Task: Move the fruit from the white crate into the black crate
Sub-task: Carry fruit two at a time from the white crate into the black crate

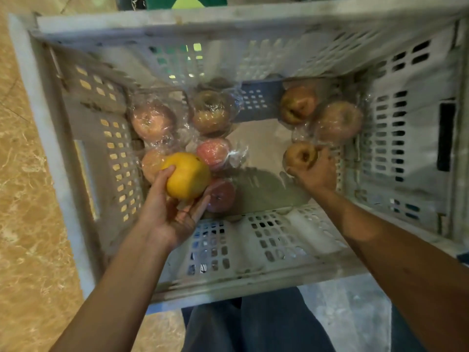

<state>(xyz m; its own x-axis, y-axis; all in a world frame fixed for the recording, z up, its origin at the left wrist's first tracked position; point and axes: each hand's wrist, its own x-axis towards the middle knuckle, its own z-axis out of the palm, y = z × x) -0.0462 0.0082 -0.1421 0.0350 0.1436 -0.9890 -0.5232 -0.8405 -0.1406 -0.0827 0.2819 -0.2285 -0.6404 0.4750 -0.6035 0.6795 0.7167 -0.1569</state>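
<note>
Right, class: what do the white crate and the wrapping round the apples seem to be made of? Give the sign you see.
White crate: probably moulded plastic, matt and scuffed; its walls are regular slotted grids with dirty marks. Wrapping: seemingly thin clear plastic film, glossy; it crinkles and glints around the apples.

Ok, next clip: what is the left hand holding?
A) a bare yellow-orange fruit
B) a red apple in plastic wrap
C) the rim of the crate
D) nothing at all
A: the left hand curls round an unwrapped yellow-orange fruit over the wrapped apples in the white crate, while the right hand grips a brownish apple.
</note>
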